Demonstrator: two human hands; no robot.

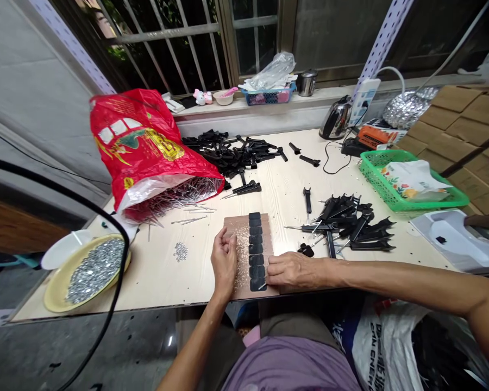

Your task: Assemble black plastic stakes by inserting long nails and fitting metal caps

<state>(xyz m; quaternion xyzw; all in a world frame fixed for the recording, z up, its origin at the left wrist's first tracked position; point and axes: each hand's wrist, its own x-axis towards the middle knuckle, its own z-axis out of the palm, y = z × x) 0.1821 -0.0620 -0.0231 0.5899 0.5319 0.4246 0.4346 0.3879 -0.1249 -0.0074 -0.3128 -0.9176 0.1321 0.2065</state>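
Observation:
A brown board lies at the table's near edge with a row of black pieces set along it and tiny metal bits scattered on its left half. My left hand rests at the board's left edge, fingers curled together in a pinch; what they hold is too small to name. My right hand lies flat at the board's right side, its fingertips at the nearest black piece, where a thin metal pin shows.
A red bag spills metal pins at left. A yellow dish holds small metal parts. Black plastic pieces are heaped at the back and right. A green basket, kettle and cardboard boxes stand right.

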